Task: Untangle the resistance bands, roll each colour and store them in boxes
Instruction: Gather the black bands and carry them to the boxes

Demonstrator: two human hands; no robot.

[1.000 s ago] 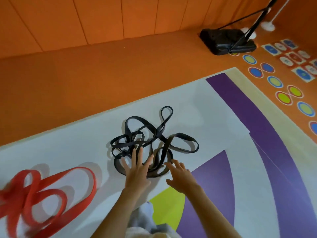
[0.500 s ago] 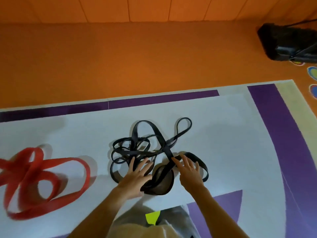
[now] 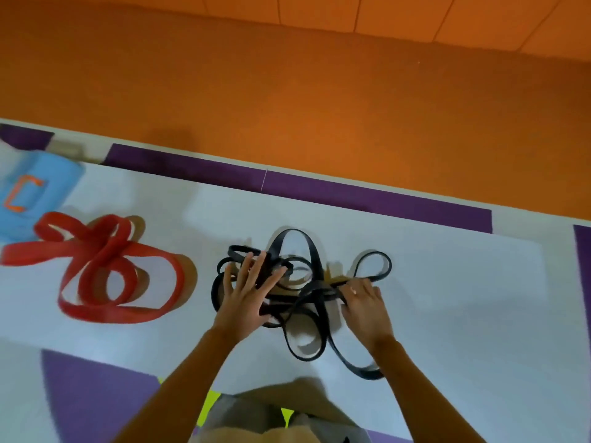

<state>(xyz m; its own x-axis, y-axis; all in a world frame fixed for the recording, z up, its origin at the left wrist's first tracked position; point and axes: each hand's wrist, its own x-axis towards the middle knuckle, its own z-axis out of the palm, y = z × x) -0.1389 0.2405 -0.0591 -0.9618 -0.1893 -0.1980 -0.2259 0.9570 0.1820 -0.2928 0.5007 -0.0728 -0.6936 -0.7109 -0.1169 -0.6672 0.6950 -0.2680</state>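
The black resistance band [image 3: 319,288] lies in a knotted heap at the centre of the frame, on the white part of a floor mat [image 3: 447,298]. The person's left hand [image 3: 246,298] presses flat on the heap's left side, its fingers [image 3: 252,266] straight and spread wide. The right hand [image 3: 364,305] has curled its fingers over a strand on the heap's right, just below a small loop that points to the upper right.

Half a second ago both hands rested with fingers spread on the near edge of the heap. Since then the left has slid further onto the coils and the right has closed on one strand, and two long loops now trail toward the lower frame. This suggests the untangling of the black band has begun, one hand pinning and the other drawing out; no rolling is done yet.

The red resistance band [image 3: 108,251] sits well apart at left, loosely coiled and not rolled. A blue container [image 3: 32,187] has come into view beyond it at the far left.
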